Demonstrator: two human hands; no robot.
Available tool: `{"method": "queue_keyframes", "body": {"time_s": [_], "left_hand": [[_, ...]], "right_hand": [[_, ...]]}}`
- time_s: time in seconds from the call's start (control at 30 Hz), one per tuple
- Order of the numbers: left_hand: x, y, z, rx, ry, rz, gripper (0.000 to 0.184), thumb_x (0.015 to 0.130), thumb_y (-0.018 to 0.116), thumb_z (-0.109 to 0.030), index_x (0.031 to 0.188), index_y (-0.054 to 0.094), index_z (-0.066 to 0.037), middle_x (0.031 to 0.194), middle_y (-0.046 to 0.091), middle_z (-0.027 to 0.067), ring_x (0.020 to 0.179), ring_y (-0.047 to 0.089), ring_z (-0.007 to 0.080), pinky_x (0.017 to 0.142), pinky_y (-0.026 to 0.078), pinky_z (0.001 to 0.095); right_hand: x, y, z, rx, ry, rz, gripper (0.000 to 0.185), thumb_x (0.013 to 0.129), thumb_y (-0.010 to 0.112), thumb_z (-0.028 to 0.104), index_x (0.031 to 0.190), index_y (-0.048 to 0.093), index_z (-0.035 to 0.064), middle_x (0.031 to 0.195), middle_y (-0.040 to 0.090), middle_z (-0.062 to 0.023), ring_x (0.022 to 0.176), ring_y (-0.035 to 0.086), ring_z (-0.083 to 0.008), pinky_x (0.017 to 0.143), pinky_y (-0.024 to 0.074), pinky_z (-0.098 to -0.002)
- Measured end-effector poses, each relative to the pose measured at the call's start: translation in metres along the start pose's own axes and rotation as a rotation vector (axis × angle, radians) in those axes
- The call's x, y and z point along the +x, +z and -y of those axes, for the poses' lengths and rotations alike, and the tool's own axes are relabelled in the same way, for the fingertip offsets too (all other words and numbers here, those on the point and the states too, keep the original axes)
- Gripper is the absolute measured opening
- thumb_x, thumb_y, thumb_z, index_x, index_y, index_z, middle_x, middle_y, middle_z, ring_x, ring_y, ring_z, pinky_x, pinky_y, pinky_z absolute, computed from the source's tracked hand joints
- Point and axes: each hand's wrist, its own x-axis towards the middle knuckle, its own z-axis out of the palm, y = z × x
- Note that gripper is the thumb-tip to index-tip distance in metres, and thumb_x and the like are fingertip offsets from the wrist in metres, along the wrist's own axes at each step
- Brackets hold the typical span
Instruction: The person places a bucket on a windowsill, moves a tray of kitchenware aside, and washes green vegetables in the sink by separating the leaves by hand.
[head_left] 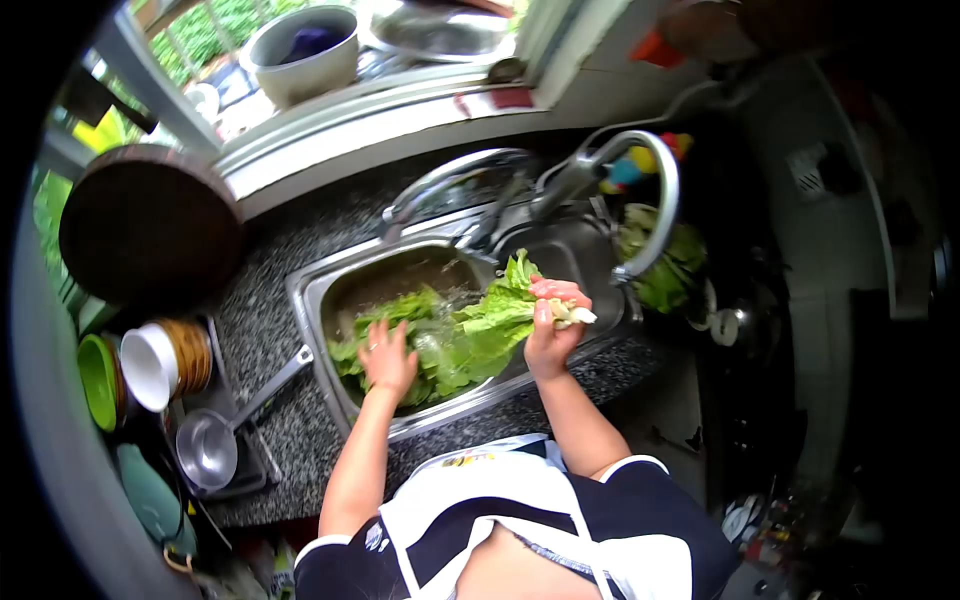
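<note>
My right hand (552,325) is closed round the pale stem end of a bunch of leafy greens (500,312), whose leaves spread left over the left basin. My left hand (387,362), fingers spread, lies on more green leaves (425,385) in the left basin of the steel sink (318,345). Water splashes among the leaves between my hands. A curved chrome faucet (440,175) arches over the left basin, and a second curved spout (668,190) stands over the right basin (560,250).
A pale leafy head (665,260) sits right of the sink. On the left are a metal ladle-like pot (208,450), stacked bowls (150,368), a green bowl (97,382) and a large round dark board (150,228). A grey pot (302,60) stands beyond the window.
</note>
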Motion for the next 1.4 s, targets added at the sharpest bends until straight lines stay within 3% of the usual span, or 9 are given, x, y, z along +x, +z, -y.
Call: {"method": "queue_keyframes", "body": {"time_s": [0.17,0.5,0.7,0.77,0.83,0.93,1.1,1.3,1.4], "left_hand": [[-0.058,0.005,0.031,-0.107,0.026,-0.220,0.050,0.071,0.066,-0.023,0.116,0.048,-0.013,0.132,0.033,0.0150,0.124,0.027,0.0328,0.098,0.026,0.0478],[-0.085,0.015,-0.005,-0.236,-0.005,-0.408,0.041,0.069,0.065,-0.013,0.107,0.053,-0.007,0.125,0.037,0.0180,0.116,0.033,0.0366,0.094,0.032,0.0453],[-0.081,0.024,-0.038,-0.282,0.056,-0.510,0.035,0.068,0.066,-0.012,0.101,0.055,-0.006,0.124,0.038,0.0193,0.114,0.034,0.0377,0.095,0.030,0.0448],[-0.082,0.029,-0.039,-0.294,0.040,-0.514,0.034,0.068,0.066,-0.011,0.100,0.056,-0.005,0.124,0.037,0.0197,0.115,0.034,0.0378,0.095,0.030,0.0446],[-0.083,0.037,-0.035,-0.309,0.008,-0.496,0.034,0.068,0.065,-0.009,0.100,0.056,-0.005,0.125,0.037,0.0199,0.116,0.033,0.0379,0.095,0.029,0.0444],[-0.084,0.035,-0.031,-0.280,-0.002,-0.505,0.033,0.069,0.064,-0.008,0.101,0.056,-0.005,0.124,0.037,0.0206,0.115,0.034,0.0378,0.095,0.029,0.0442],[-0.079,0.027,-0.028,-0.258,-0.025,-0.495,0.032,0.070,0.063,-0.010,0.101,0.056,-0.005,0.124,0.038,0.0216,0.115,0.035,0.0372,0.095,0.029,0.0440],[-0.058,0.024,-0.032,-0.292,0.030,-0.524,0.028,0.070,0.064,-0.012,0.097,0.057,-0.006,0.117,0.046,0.0179,0.108,0.042,0.0349,0.091,0.035,0.0424],[-0.042,0.031,-0.028,-0.328,0.065,-0.459,0.026,0.070,0.063,-0.012,0.095,0.057,-0.005,0.107,0.052,0.0144,0.102,0.046,0.0331,0.087,0.039,0.0402]], "right_hand": [[-0.070,-0.112,-0.096,-0.583,0.376,0.143,0.019,0.079,0.050,0.002,0.097,0.044,0.0042,0.090,0.048,-0.0083,0.080,0.050,-0.0206,0.076,0.0417,-0.0302],[0.096,-0.194,-0.007,-0.391,0.008,-0.098,0.020,0.077,0.057,0.005,0.095,0.046,0.0046,0.087,0.050,-0.0070,0.079,0.051,-0.0151,0.072,0.0436,-0.0291],[0.173,-0.239,-0.026,-0.901,-0.107,0.314,0.031,0.064,0.058,0.005,0.094,0.051,0.0037,0.093,0.055,-0.0144,0.088,0.053,-0.0331,0.078,0.0440,-0.0373],[0.171,-0.258,-0.080,-1.231,0.067,0.522,0.039,0.067,0.061,0.016,0.103,0.050,0.0081,0.102,0.053,-0.0136,0.100,0.050,-0.0307,0.088,0.0386,-0.0439],[0.147,-0.260,-0.106,-1.483,0.246,0.656,0.056,0.069,0.065,0.029,0.119,0.043,0.0155,0.122,0.045,-0.0106,0.119,0.036,-0.0267,0.100,0.0223,-0.0524],[0.115,-0.260,-0.122,-1.478,0.404,0.696,0.072,0.076,0.051,0.053,0.135,0.022,0.0235,0.140,0.021,-0.0076,0.131,0.013,-0.0248,0.103,0.0005,-0.0550],[0.098,-0.271,-0.147,-1.544,0.286,0.651,0.073,0.078,0.046,0.056,0.137,0.018,0.0236,0.143,0.016,-0.0065,0.133,0.007,-0.0242,0.103,-0.0009,-0.0552],[0.108,-0.280,-0.157,-1.408,0.215,0.561,0.069,0.078,0.054,0.048,0.135,0.026,0.0216,0.139,0.025,-0.0072,0.129,0.023,-0.0244,0.099,0.0090,-0.0607],[0.111,-0.273,-0.120,-1.295,-0.031,0.419,0.043,0.077,0.060,0.028,0.115,0.051,0.0110,0.120,0.048,-0.0085,0.113,0.043,-0.0278,0.099,0.0214,-0.0512]]}}
